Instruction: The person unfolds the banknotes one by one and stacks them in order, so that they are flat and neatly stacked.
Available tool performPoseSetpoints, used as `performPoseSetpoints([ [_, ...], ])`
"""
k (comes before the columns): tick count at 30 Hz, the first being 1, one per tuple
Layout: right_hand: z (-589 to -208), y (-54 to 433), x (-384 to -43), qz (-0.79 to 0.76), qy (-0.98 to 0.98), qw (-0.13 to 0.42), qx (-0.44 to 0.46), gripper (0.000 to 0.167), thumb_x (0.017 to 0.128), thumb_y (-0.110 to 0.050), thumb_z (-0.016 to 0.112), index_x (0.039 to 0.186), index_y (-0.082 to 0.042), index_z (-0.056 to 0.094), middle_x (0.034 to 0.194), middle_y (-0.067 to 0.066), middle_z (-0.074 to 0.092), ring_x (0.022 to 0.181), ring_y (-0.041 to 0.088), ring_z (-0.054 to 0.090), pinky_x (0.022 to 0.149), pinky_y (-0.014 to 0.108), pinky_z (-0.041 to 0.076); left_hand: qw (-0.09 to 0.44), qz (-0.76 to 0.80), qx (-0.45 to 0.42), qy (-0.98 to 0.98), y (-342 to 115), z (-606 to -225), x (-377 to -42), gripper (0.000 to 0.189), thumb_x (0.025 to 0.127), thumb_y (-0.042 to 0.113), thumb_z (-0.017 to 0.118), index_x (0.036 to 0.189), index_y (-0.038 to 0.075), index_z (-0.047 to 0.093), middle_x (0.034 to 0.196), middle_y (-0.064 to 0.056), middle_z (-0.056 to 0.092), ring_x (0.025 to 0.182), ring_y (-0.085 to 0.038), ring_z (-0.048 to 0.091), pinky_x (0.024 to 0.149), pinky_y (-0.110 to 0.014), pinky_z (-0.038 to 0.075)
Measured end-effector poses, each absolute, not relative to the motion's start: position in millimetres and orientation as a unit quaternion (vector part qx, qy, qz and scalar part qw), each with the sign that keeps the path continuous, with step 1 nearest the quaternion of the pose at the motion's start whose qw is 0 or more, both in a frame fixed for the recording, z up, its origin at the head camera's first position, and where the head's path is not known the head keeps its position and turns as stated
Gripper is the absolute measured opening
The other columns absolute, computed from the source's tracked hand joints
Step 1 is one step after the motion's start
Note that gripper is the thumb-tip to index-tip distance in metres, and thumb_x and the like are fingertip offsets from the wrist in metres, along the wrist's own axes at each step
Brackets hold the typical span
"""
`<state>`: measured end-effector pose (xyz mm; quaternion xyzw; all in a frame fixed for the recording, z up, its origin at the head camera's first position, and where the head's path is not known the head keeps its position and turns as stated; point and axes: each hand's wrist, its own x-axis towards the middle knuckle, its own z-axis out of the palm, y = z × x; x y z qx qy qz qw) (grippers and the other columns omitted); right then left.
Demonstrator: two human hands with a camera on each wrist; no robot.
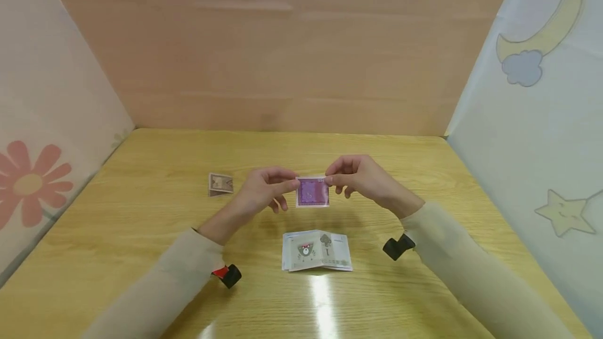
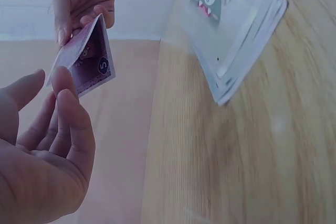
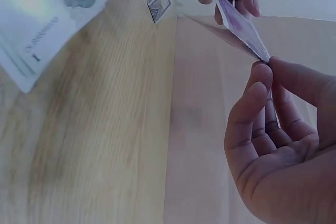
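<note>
Between both hands, above the table, is a folded purple play banknote [image 1: 313,192] bearing a 5. My right hand [image 1: 360,177] pinches its right upper corner between thumb and forefinger. At the opposite upper corner, my left hand [image 1: 264,190] has its thumb and forefinger around the note's edge; the left wrist view [image 2: 58,145] shows a small gap by the thumb. The note's two halves stand slightly apart in the right wrist view [image 3: 241,24]. Below the hands lies a stack of grey-green play banknotes [image 1: 311,252] marked 1, the top one creased across the middle.
Another folded note [image 1: 220,183], brownish, stands on the wooden table [image 1: 155,182] to the left of the hands. A pinkish-tan backdrop [image 1: 292,67] rises behind the table. Pale printed walls [image 1: 527,150] flank it on both sides.
</note>
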<state>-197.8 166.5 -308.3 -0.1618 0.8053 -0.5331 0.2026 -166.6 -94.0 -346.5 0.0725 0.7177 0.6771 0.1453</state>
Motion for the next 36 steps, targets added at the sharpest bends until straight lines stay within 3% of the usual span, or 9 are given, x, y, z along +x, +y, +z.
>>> performPoseSetpoints([
  [6, -312.3, 169.9, -193.9, -0.535, 0.804, 0.202, -0.164, 0.017, 0.095, -0.012, 0.070, 0.106, 0.000, 0.066, 0.091, 0.011, 0.069, 0.077, 0.025, 0.061, 0.063, 0.030, 0.052, 0.131, 0.670, 0.088, 0.725, -88.4, -343.9, -164.6, 0.016, 0.096, 0.014, 0.071, 0.109, 0.005, 0.074, 0.100, -0.010, 0.071, 0.053, -0.015, 0.055, 0.047, -0.024, 0.043],
  [14, -316.1, 174.1, -196.3, -0.541, 0.795, 0.206, -0.181, 0.019, 0.096, -0.014, 0.070, 0.108, 0.000, 0.066, 0.093, 0.012, 0.068, 0.078, 0.024, 0.061, 0.063, 0.030, 0.053, 0.126, 0.659, 0.079, 0.737, -86.5, -344.0, -168.0, 0.012, 0.095, 0.012, 0.071, 0.105, 0.006, 0.075, 0.098, -0.010, 0.072, 0.051, -0.014, 0.051, 0.046, -0.023, 0.040],
  [23, -316.2, 169.9, -212.1, -0.553, 0.766, 0.241, -0.223, 0.032, 0.102, -0.029, 0.062, 0.122, -0.003, 0.067, 0.123, 0.015, 0.066, 0.085, 0.028, 0.065, 0.064, 0.030, 0.051, 0.126, 0.653, 0.079, 0.743, -91.6, -343.8, -169.6, 0.011, 0.095, 0.012, 0.071, 0.104, 0.006, 0.076, 0.094, -0.010, 0.072, 0.051, -0.013, 0.050, 0.046, -0.023, 0.039],
  [29, -322.2, 160.5, -214.0, -0.556, 0.752, 0.274, -0.224, 0.034, 0.106, -0.030, 0.054, 0.121, -0.002, 0.068, 0.119, 0.013, 0.068, 0.075, 0.023, 0.065, 0.057, 0.026, 0.046, 0.136, 0.653, 0.082, 0.741, -93.5, -343.6, -168.6, 0.012, 0.094, 0.012, 0.072, 0.103, 0.006, 0.076, 0.093, -0.009, 0.072, 0.052, -0.013, 0.050, 0.047, -0.023, 0.039],
  [36, -324.4, 173.0, -217.7, -0.543, 0.766, 0.259, -0.225, 0.034, 0.104, -0.030, 0.057, 0.120, -0.002, 0.069, 0.117, 0.013, 0.068, 0.071, 0.020, 0.063, 0.053, 0.025, 0.044, 0.128, 0.652, 0.087, 0.742, -99.3, -344.7, -170.5, 0.013, 0.095, 0.012, 0.072, 0.105, 0.005, 0.075, 0.094, -0.010, 0.070, 0.052, -0.012, 0.050, 0.047, -0.022, 0.040],
])
